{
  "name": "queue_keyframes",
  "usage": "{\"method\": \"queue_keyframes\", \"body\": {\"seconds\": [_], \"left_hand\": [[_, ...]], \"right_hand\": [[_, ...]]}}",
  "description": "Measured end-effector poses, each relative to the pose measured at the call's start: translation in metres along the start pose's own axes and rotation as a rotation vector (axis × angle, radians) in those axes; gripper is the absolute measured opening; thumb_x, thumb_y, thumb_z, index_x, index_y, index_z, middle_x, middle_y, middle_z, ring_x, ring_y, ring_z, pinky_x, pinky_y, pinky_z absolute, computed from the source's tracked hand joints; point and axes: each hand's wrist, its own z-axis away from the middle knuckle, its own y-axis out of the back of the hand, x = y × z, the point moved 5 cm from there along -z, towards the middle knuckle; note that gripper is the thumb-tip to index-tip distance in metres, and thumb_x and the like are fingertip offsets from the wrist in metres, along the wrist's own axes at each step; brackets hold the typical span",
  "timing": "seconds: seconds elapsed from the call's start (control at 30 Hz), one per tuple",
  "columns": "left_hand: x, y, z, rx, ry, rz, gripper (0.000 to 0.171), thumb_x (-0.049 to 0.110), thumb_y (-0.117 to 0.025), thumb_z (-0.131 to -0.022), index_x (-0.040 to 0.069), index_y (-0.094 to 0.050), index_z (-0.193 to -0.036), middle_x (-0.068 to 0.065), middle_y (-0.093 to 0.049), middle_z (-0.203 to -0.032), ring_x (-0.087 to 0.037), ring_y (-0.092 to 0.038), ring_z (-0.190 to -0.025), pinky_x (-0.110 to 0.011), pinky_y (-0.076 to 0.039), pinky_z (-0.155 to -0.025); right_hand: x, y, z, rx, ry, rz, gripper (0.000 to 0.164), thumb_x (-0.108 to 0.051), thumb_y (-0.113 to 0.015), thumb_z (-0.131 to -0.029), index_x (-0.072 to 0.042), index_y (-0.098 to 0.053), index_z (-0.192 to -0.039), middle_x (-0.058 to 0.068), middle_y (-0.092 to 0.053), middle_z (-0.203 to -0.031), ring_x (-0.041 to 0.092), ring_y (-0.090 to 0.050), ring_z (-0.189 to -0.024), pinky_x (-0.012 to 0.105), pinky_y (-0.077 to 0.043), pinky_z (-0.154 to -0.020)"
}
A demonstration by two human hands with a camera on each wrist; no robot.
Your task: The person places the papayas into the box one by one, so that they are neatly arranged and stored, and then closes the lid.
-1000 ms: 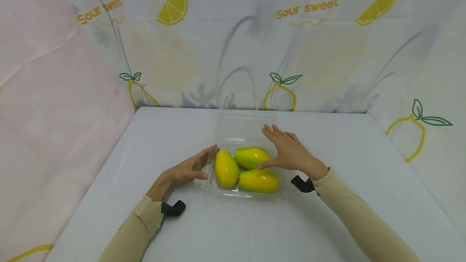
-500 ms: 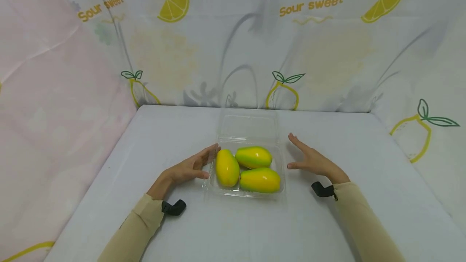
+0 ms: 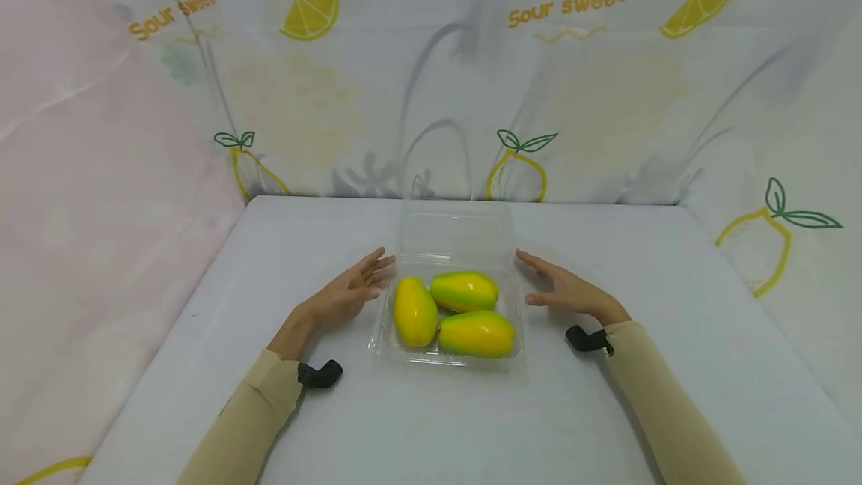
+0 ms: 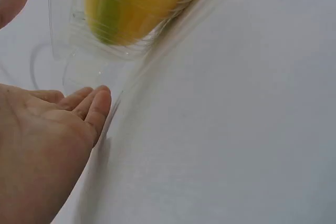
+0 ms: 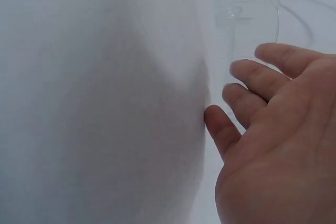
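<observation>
A clear plastic clamshell box (image 3: 450, 362) lies in the middle of the table, its lid (image 3: 455, 233) folded back toward the wall. Inside the base rest an upright-lying yellow-green papaya (image 3: 415, 312) on the left, a second papaya (image 3: 464, 291) at the back right and a third papaya (image 3: 477, 334) at the front right. My left hand (image 3: 343, 293) is beside the box's left rim near the hinge, fingers extended and holding nothing. To the right of the box, my right hand (image 3: 569, 292) has its fingers spread, palm facing the box, with nothing in it.
A white cloth covers the table (image 3: 444, 425). Behind it stands a fabric backdrop (image 3: 404, 96) printed with lemons and words; a pinkish side cloth (image 3: 114, 208) hangs at the left. Each wrist wears a black mount (image 3: 319, 374).
My right hand has withdrawn from over the papayas to the box's right side, then come slightly closer to it. My left hand has shifted a little farther back along the left rim.
</observation>
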Motion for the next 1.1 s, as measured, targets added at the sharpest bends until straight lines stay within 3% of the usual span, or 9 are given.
{"method": "queue_keyframes", "body": {"seconds": [0.1,0.3,0.47,0.63,0.9,1.1], "left_hand": [[-0.002,0.005,-0.009,0.016,-0.014,0.045,0.075,0.005,-0.044,-0.100,0.011,0.004,-0.158,-0.009,-0.002,-0.166,-0.034,-0.005,-0.152,-0.053,-0.005,-0.122],[-0.019,-0.001,-0.016,-0.049,-0.021,0.108,0.074,0.000,-0.041,-0.099,0.010,0.003,-0.158,-0.006,0.009,-0.166,-0.032,-0.001,-0.153,-0.050,0.000,-0.120],[-0.014,-0.001,-0.018,-0.027,-0.061,0.134,0.074,0.000,-0.043,-0.098,0.011,0.000,-0.158,-0.005,0.006,-0.166,-0.030,-0.002,-0.153,-0.049,0.001,-0.121],[-0.009,0.002,-0.021,-0.032,-0.092,0.121,0.074,0.000,-0.043,-0.098,0.011,-0.001,-0.158,-0.005,0.006,-0.166,-0.033,-0.002,-0.153,-0.053,0.001,-0.121],[-0.014,0.005,-0.022,-0.046,-0.133,0.102,0.075,-0.002,-0.040,-0.098,0.014,0.002,-0.158,-0.005,0.009,-0.166,-0.034,-0.001,-0.153,-0.055,0.003,-0.120],[-0.014,0.005,-0.023,-0.038,-0.145,0.102,0.077,0.000,-0.042,-0.097,0.018,0.001,-0.159,-0.010,-0.001,-0.166,-0.035,-0.004,-0.152,-0.058,0.002,-0.120]], "right_hand": [[0.000,-0.002,-0.008,-0.013,0.001,-0.046,0.089,-0.033,-0.072,-0.087,-0.013,-0.021,-0.157,0.014,-0.015,-0.164,0.040,-0.013,-0.150,0.064,-0.011,-0.117],[0.005,-0.016,-0.009,-0.036,0.027,-0.084,0.092,-0.030,-0.074,-0.086,-0.008,-0.019,-0.157,0.016,-0.016,-0.164,0.039,-0.013,-0.150,0.062,-0.010,-0.118],[0.002,-0.008,-0.010,0.007,0.081,-0.083,0.091,-0.025,-0.075,-0.086,-0.008,-0.020,-0.156,0.017,-0.021,-0.162,0.040,-0.018,-0.149,0.063,-0.012,-0.117],[-0.004,-0.002,-0.011,0.016,0.103,-0.101,0.091,-0.021,-0.074,-0.087,-0.010,-0.017,-0.157,0.019,-0.026,-0.160,0.041,-0.019,-0.148,0.065,-0.012,-0.116],[-0.003,-0.002,-0.013,0.019,0.153,-0.220,0.090,-0.013,-0.071,-0.089,-0.014,-0.013,-0.158,0.018,-0.027,-0.160,0.040,-0.023,-0.147,0.065,-0.012,-0.116],[-0.003,-0.002,-0.013,0.024,0.187,-0.296,0.088,-0.008,-0.069,-0.089,-0.012,-0.014,-0.157,0.020,-0.026,-0.160,0.041,-0.023,-0.146,0.064,-0.013,-0.116]]}}
